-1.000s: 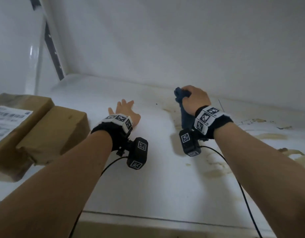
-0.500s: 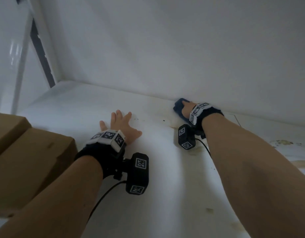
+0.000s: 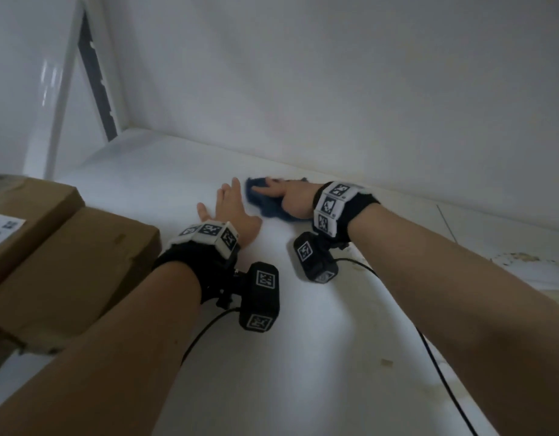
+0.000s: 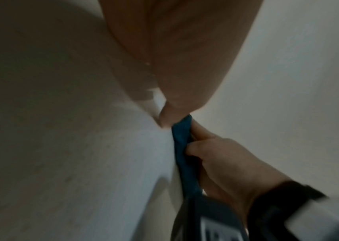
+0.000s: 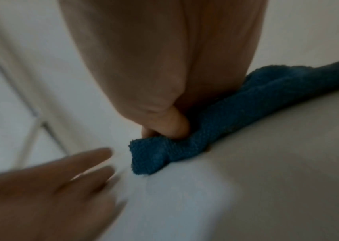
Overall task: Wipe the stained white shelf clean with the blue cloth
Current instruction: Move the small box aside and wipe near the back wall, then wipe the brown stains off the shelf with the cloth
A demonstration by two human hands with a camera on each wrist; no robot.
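The blue cloth lies bunched on the white shelf, close to the back wall. My right hand presses it down, with the thumb and fingers gripping its folds. The right wrist view shows the thumb dug into the cloth. My left hand lies flat on the shelf with its fingers spread, just left of the cloth and holding nothing. In the left wrist view the cloth sits under the right hand. Brownish stains mark the shelf at the far right.
Two cardboard boxes stand on the shelf's left side, beside my left forearm. The back wall rises right behind the cloth. A white upright and a dark slotted rail close the left corner. A small spot lies nearer the front.
A second ago my right hand held the cloth raised off the shelf; it then set it down by the back wall and slid it left, up to my left hand.
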